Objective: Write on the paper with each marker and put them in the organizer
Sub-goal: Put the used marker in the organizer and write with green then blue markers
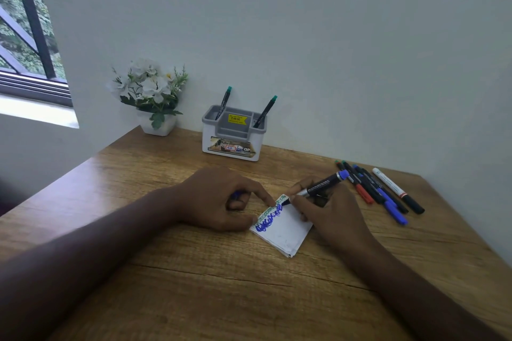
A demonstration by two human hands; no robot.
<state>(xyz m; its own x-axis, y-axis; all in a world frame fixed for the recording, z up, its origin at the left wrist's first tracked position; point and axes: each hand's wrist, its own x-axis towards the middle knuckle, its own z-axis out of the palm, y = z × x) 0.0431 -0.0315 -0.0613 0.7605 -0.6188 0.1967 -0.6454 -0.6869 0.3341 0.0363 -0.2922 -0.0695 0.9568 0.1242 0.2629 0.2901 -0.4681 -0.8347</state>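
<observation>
Wooden desk — organizer holding two markers.

A: What is blocking the route to the organizer?

B: Bare desk is lying open before it. Two green-capped markers are occupying its rear slots; the flower pot is standing left; loose markers are crowding the right.

- The left hand hides most of a blue object curled under its fingers.
- Print on the organizer label is too small to read.
- The right hand covers the paper's right edge.
</observation>
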